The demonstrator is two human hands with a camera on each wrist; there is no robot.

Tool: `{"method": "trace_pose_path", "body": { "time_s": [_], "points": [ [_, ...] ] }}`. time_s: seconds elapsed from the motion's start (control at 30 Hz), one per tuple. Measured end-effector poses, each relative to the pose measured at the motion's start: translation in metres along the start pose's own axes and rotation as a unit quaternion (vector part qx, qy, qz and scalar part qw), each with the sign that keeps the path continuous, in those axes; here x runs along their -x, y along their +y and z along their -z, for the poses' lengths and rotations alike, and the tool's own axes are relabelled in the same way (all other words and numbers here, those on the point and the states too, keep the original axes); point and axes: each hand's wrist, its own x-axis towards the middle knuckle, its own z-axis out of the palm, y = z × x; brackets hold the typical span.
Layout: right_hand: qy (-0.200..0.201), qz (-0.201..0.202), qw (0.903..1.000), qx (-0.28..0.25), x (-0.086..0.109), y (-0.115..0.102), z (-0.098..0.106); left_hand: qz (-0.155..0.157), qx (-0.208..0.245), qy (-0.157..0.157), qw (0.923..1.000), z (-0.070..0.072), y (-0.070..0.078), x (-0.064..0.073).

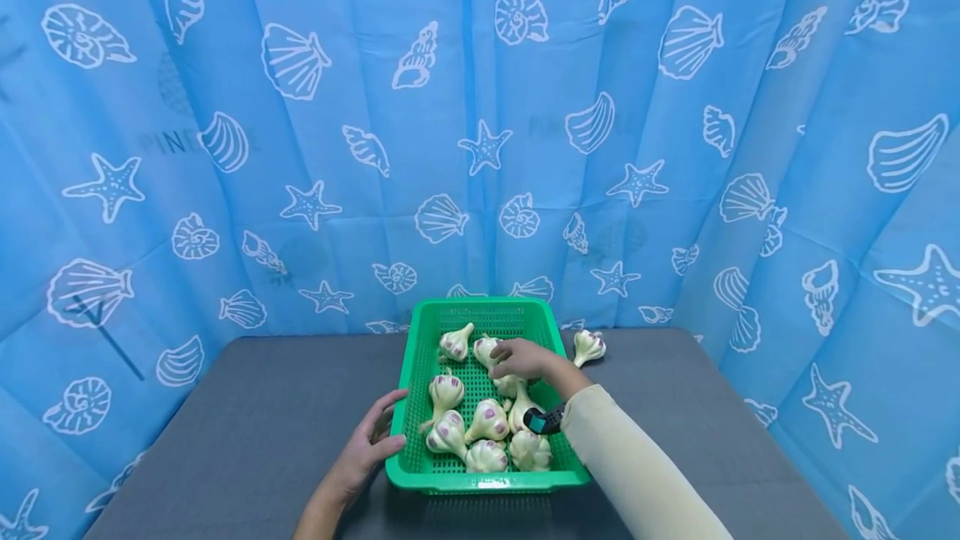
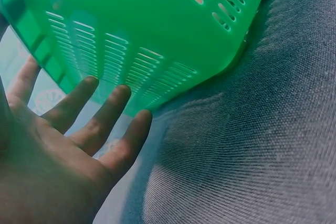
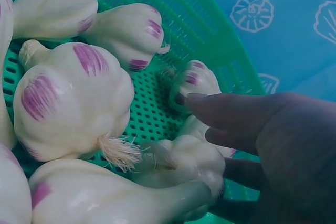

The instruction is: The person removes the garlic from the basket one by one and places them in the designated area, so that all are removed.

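Note:
A green plastic basket point(image 1: 489, 482) holds several white garlic bulbs point(image 1: 487, 421) with purple patches. My right hand point(image 1: 522, 359) reaches into its right side, fingertips at the bulbs toward the back. In the right wrist view, an upper fingertip meets a small far garlic bulb point(image 3: 198, 80), and the lower fingers lie beside a nearer bulb point(image 3: 181, 163). My left hand point(image 1: 365, 446) is at the basket's left side, thumb by the rim. Its spread fingers point(image 2: 97, 129) lie along the slotted outer wall point(image 2: 121, 69) in the left wrist view.
One garlic bulb point(image 1: 588, 347) lies outside the basket, at the back right of the grey cloth-covered table point(image 1: 285, 415). A blue curtain point(image 1: 480, 173) with white shell prints hangs right behind the table and along both sides.

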Motion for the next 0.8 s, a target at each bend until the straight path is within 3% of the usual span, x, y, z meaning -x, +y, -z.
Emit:
{"method": "trace_pose_path", "body": {
  "time_s": [0.8],
  "points": [
    [-0.001, 0.010, 0.9953, 0.096, -0.0074, 0.0043, -0.0073, 0.003, -0.001, 0.002, 1.0000, -0.0005, 0.0013, 0.0001]
  ]
}}
